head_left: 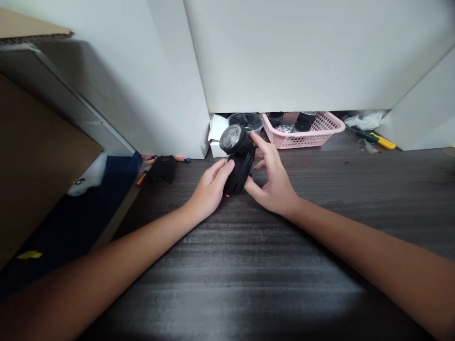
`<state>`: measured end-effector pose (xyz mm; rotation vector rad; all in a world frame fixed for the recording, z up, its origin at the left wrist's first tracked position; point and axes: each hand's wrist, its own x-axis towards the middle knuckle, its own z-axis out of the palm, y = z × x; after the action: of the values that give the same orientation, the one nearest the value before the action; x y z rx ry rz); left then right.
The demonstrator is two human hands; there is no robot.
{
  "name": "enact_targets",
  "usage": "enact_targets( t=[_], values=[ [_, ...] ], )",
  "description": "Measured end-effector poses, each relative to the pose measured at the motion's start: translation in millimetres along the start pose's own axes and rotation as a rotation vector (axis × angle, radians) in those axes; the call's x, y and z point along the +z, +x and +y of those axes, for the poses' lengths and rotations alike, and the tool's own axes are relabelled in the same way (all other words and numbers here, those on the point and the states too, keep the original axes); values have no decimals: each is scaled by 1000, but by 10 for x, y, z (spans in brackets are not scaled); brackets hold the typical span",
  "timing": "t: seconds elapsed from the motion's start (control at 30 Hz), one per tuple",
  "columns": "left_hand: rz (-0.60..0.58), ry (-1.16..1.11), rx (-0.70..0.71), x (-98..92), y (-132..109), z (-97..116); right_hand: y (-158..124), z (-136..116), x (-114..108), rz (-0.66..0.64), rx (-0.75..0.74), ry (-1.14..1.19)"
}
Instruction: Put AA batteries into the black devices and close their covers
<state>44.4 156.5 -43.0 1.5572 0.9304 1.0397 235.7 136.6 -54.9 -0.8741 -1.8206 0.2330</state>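
A black fabric shaver (239, 168) with a round, perforated metal head is held above the dark wood-grain tabletop, its head tilted up and to the left. My left hand (209, 188) is closed on the handle from the left, thumb lying along its front. From the right, my right hand (273, 182) grips it too: the index fingertip rests by the head and the thumb is at the lower handle. The remaining right fingers are curled behind, partly hidden.
Behind stand a pink basket (302, 140) with black parts, a clear round container (253, 121) and a white box (216, 149). A yellow-and-green-handled tool (382, 140) lies right. Orange batteries (182, 159) and a black object (161, 169) lie left, near cardboard (39, 156).
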Motion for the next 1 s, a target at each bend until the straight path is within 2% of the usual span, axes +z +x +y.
enact_targets(
  t=[0.07,0.23,0.37,0.57,0.73,0.87,1.0],
  values=[
    [6,43,23,-6,11,4,2,-31,-17,-32,-45,-21],
    [16,33,-55,-9,1,60,2,-80,-32,-87,-125,-104],
    [23,23,-31,-17,13,29,3,-78,-29,-84,-115,-96],
    [-52,-188,-74,-9,48,-94,19,-18,-5,-82,-41,-78],
    [-72,-120,-33,-23,16,-42,42,7,12,-32,-49,-43],
    [-55,11,0,-73,-31,-33,64,51,11,-36,63,-50],
    [-135,199,83,-57,-83,17,82,115,7,-62,223,-123]
  ],
)
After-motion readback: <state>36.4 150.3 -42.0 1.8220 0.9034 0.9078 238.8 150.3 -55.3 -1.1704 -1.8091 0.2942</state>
